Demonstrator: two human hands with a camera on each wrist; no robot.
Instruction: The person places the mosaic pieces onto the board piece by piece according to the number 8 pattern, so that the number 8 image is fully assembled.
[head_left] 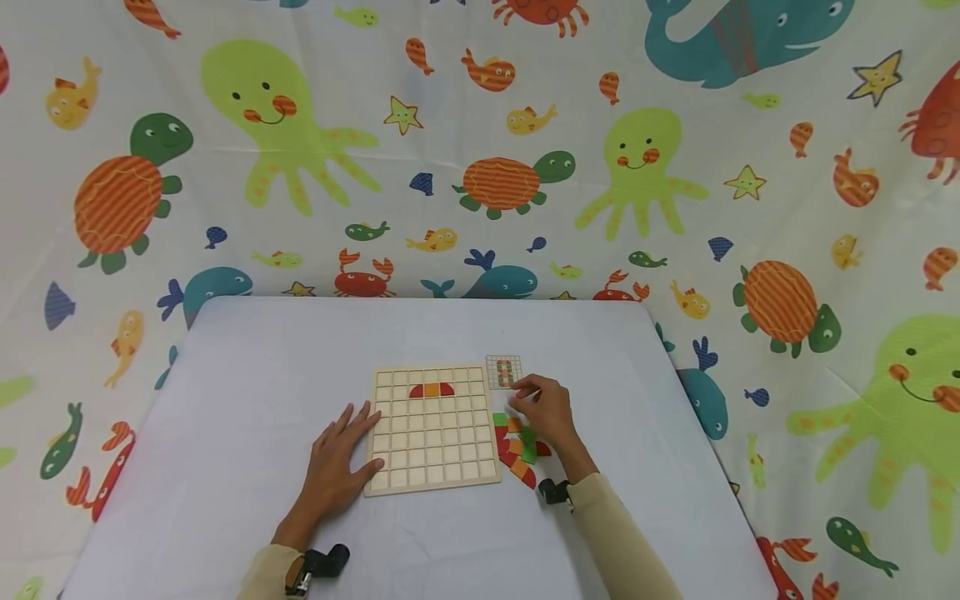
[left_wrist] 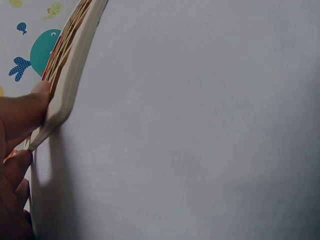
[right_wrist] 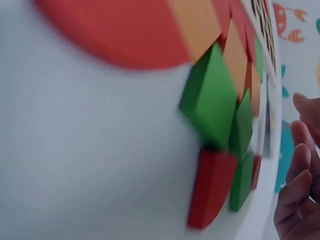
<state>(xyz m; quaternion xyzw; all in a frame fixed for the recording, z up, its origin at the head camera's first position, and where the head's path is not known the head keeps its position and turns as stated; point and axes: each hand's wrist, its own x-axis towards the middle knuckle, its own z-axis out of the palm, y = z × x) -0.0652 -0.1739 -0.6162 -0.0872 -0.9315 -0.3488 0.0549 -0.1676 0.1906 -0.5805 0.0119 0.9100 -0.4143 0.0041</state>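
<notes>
A wooden grid board [head_left: 431, 433] lies on the table, with two red quarter-round pieces and an orange square [head_left: 431, 390] set in a row near its top. My left hand [head_left: 333, 467] rests at the board's left side, fingers spread and thumb over the rim; in the left wrist view the thumb [left_wrist: 30, 112] touches the board's edge. My right hand [head_left: 546, 408] hovers by the lower right corner of a small pattern card [head_left: 504, 372], fingers loosely bent. The right wrist view shows nothing between those fingers [right_wrist: 300, 160]. Below that hand lie loose red, orange and green pieces [head_left: 517, 446].
The loose pieces lie close along the board's right side, some touching each other. A white cloth covers the table [head_left: 225, 433]. Behind it hangs a curtain [head_left: 420, 167] printed with sea animals. Each wrist carries a small black camera [head_left: 326, 561].
</notes>
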